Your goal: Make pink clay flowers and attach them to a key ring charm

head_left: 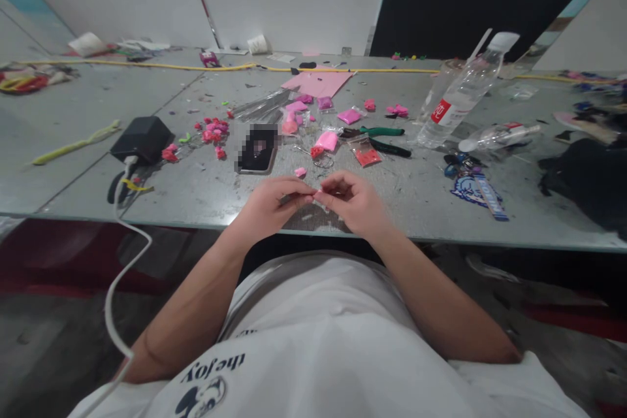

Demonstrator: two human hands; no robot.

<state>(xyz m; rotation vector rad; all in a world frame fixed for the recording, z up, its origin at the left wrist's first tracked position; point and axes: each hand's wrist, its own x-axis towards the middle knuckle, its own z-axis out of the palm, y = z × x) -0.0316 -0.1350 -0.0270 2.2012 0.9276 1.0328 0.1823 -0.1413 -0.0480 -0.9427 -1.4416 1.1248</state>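
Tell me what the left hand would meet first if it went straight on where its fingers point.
Most likely the right hand: the left hand points across at its fingertips, which look very close, though whether the two touch is unclear.

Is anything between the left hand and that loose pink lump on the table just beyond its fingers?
Nothing visible stands between the left hand and the pink lump; it lies just past the fingers on bare tabletop. The phone sits off to the left, outside that short gap.
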